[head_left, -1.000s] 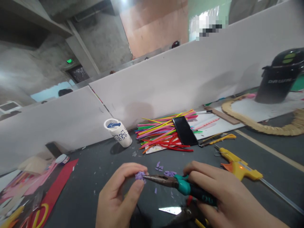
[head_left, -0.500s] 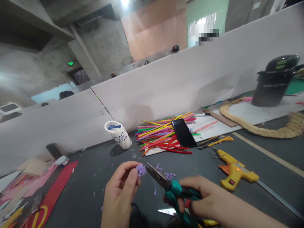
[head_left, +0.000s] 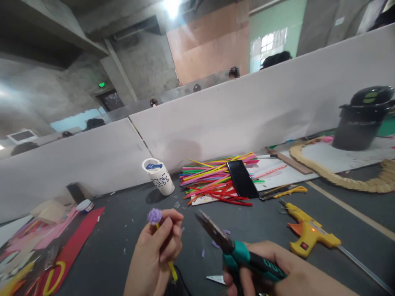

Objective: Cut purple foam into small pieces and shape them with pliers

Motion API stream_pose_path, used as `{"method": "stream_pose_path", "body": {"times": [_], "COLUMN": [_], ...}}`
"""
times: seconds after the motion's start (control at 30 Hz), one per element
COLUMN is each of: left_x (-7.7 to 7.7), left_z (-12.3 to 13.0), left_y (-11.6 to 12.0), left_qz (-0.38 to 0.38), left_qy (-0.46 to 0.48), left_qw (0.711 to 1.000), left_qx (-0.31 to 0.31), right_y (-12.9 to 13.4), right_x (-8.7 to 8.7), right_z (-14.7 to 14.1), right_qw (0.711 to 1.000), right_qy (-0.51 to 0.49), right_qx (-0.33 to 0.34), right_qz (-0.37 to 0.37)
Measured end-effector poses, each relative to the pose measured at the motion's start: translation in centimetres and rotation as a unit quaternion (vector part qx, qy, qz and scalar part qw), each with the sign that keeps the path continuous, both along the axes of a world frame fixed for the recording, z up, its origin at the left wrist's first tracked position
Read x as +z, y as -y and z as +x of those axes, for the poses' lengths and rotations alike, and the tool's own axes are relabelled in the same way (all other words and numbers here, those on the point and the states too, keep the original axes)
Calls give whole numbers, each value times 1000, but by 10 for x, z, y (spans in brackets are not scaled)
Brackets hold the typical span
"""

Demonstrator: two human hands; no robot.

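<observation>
My left hand [head_left: 157,246] pinches a yellow stem [head_left: 172,269] topped by a small purple flower-like ball [head_left: 154,216], which stands up beside my index finger. In my right hand [head_left: 262,267] are long-nose pliers [head_left: 230,242] with teal and black handles, their tips pointing up and left, apart from the flower. Small purple scraps [head_left: 215,244] lie on the dark table behind and under the pliers. A pointed metal blade [head_left: 216,279] shows below them, partly hidden by my right hand.
A white cup [head_left: 162,181], colourful sticks [head_left: 206,176] and a black phone [head_left: 243,179] stand or lie ahead. At right are a yellow glue gun [head_left: 311,232], a black bin [head_left: 356,123] and a tan braided strip [head_left: 336,179]. Red paper [head_left: 83,234] and yellow-handled scissors [head_left: 54,277] lie left.
The purple ball has moved left and turned upright in my left hand, showing its yellow stem. The pliers have moved right and down, away from it. The view has shifted slightly.
</observation>
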State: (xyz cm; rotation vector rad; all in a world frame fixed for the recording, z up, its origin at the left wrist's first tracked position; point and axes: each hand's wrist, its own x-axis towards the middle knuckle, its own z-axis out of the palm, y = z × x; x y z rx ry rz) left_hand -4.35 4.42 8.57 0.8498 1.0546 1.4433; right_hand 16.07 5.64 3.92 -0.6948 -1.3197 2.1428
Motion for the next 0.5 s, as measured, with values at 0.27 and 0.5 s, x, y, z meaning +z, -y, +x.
{"method": "stream_pose_path", "body": {"times": [0.27,0.5], "left_x": [-7,-6], "left_z": [12,13], "left_y": [11,8], "left_qz": [-23,11], "left_qy": [-126,-25], "left_qw": [987,993], "left_qx": [-93,-117], "right_y": [-7,-8], "right_x": [25,31], "right_z": [12,19], "right_qw": [985,962], "right_qy": [66,110], "right_qx": [-117,-103], "right_qz": [112,229]}}
